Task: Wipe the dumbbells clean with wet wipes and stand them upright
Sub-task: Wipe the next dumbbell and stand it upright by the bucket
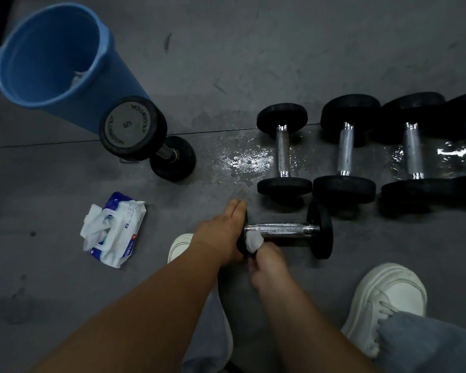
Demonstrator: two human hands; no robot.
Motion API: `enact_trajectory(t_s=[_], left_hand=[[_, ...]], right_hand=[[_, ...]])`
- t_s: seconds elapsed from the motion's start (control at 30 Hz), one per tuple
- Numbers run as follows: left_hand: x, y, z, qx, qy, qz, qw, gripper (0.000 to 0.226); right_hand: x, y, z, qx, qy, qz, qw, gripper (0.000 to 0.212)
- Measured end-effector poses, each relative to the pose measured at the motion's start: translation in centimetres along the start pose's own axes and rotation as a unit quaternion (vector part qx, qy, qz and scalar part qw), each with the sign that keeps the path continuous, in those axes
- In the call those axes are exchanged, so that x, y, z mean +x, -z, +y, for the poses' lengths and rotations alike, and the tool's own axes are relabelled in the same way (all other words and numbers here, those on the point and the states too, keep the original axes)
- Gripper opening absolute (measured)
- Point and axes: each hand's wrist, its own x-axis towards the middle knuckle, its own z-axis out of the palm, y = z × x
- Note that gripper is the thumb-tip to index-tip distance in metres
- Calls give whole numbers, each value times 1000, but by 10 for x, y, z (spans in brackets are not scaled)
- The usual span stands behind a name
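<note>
A crumpled wipe (77, 76) is contained in the blue bucket (119, 76). The dumbbell (285, 228) (lying on the floor (226, 49)) is braced by the left hand (221, 232), fingers (236, 208) pressed together; a wet wipe (254, 239) is pinched by the right hand (267, 261).

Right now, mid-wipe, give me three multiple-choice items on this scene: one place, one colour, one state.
1. Where does the wet wipes pack lie? A on a shoe; B on the floor; C on a shelf.
2. What colour is the bucket? A red; B white; C blue.
3. How is the dumbbell that is being wiped placed? A lying on its side; B standing upright; C hanging on a rack.

Answers: B, the pack rests on the grey floor. C, its wall is blue. A, its handle runs level with the floor while the left hand rests on one end and the right hand holds a wipe to it.
</note>
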Motion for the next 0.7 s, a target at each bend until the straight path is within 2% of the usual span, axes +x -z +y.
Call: enact_trajectory(t_s=[0.07,0.1,0.13,0.2,0.23,0.27,0.3,0.37,0.4,0.43,0.47,0.57,0.7], left_hand=[[1,0,-1,8,0,-2,1000,112],[2,0,-1,7,0,-5,1000,114],[2,1,0,1,1,-10,1000,114],[4,2,0,-19,3,-20,1000,107],[5,1,-1,-25,2,-22,999,101],[5,0,-1,-27,1,-19,999,98],[5,-1,-1,-24,1,-12,1000,98],[2,-2,-2,-11,-4,1,1000,104],[1,-2,-1,-11,-5,2,1000,104],[0,-2,0,-15,-5,1,1000,102],[-1,-2,0,-17,-6,2,1000,101],[1,-2,-1,-16,-3,4,1000,102],[1,-3,0,-14,-4,9,1000,103]], right_hand=[[-4,-1,-4,20,5,1,1000,16],[-9,0,-4,-12,28,4,1000,11],[-14,1,-6,-68,67,-1,995,3],[-22,2,-14,-180,205,-16,962,16],[-21,0,-20,-243,294,-7,924,20],[-18,-3,-25,-321,381,10,867,18],[-14,-5,-29,-408,450,21,794,12],[-8,-1,-21,-578,498,50,645,10],[-8,7,-12,-626,511,60,586,15],[-8,16,-5,-647,527,66,546,19],[-12,23,-3,-648,545,63,529,19],[-4,22,-22,-639,574,64,508,3],[3,12,-20,-678,524,57,512,24]])
